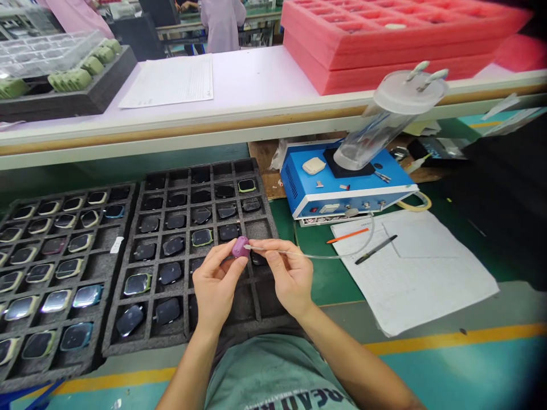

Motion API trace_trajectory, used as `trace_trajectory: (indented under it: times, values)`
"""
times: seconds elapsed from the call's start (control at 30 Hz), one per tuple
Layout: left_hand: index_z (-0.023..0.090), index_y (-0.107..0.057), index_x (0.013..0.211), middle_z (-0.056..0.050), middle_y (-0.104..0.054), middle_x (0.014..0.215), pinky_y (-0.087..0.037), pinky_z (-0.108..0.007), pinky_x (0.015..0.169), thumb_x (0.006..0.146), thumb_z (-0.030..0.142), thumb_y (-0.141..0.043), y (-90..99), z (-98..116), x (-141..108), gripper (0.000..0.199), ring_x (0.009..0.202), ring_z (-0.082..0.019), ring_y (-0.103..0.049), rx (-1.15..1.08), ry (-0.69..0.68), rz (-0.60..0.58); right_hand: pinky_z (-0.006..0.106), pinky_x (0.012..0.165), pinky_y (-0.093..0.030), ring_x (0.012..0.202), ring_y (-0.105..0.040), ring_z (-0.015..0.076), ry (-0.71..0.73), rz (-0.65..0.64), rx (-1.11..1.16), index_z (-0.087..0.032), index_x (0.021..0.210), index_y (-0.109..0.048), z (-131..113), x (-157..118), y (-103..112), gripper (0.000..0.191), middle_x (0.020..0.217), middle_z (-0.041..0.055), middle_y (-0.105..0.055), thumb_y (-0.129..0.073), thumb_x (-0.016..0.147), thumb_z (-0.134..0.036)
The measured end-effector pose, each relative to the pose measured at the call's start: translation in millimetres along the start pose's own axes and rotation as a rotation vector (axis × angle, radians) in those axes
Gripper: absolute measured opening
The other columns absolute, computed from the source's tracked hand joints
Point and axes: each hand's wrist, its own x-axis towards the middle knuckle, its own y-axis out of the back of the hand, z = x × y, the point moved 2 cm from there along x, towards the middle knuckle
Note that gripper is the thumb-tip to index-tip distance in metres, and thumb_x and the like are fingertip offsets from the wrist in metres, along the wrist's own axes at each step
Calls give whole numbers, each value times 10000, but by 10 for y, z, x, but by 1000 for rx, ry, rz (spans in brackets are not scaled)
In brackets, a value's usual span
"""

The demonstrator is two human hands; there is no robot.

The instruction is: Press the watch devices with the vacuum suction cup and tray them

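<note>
Between the thumb and fingers of my left hand point(217, 279) is a small purple watch case point(240, 247), held above a dark foam tray point(260, 229). My right hand point(293, 279) pinches the end of a thin clear tube point(329, 257), its pale tip against the side of the watch case. From there the tube curves right and up to the front of a blue box-shaped machine point(307, 196). Dark-faced watches sit in many of the tray's compartments below. Whether the tip enters a hole in the case cannot be seen.
A second foam tray point(105, 250) of watches lies left. On the machine stand a clear cylinder point(363, 136) and a cream watch case point(313, 165). Papers point(410, 285) with an orange pen point(348, 236) and black pen point(376, 249) lie right. Red foam trays point(307, 62) occupy the shelf.
</note>
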Motion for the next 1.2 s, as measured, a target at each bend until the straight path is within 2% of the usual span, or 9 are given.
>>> trace_trajectory:
  times: [0.6, 0.87, 1.2]
  values:
    - [259, -810, 1043, -63, -751, 1052, -587, -305, 889, 755, 260, -852, -12, 1, -11, 291, 992, -200, -699, -39, -14, -13, 417, 955, -621, 1049, -739, 229, -20, 5, 22, -221, 1014, -701, -9, -1, -7, 131, 1059, 61, -770, -622, 992, -324]
    - [269, -808, 1055, -55, -742, 1057, -594, -262, 873, 764, 212, -838, -9, -5, -19, 298, 993, -176, -697, -53, -33, -31, 385, 957, -618, 1053, -737, 210, 19, -9, 59, -219, 1021, -707, -14, 7, -10, 109, 1060, 54, -765, -605, 1000, -250]
    - [283, -801, 1083, -46, -729, 1055, -599, -238, 873, 788, 204, -817, -4, -1, -32, 306, 982, -161, -701, -4, -63, -30, 382, 972, -598, 1074, -728, 216, 22, -24, 115, -213, 1036, -719, 10, 4, -8, 116, 1065, 61, -756, -614, 996, -242]
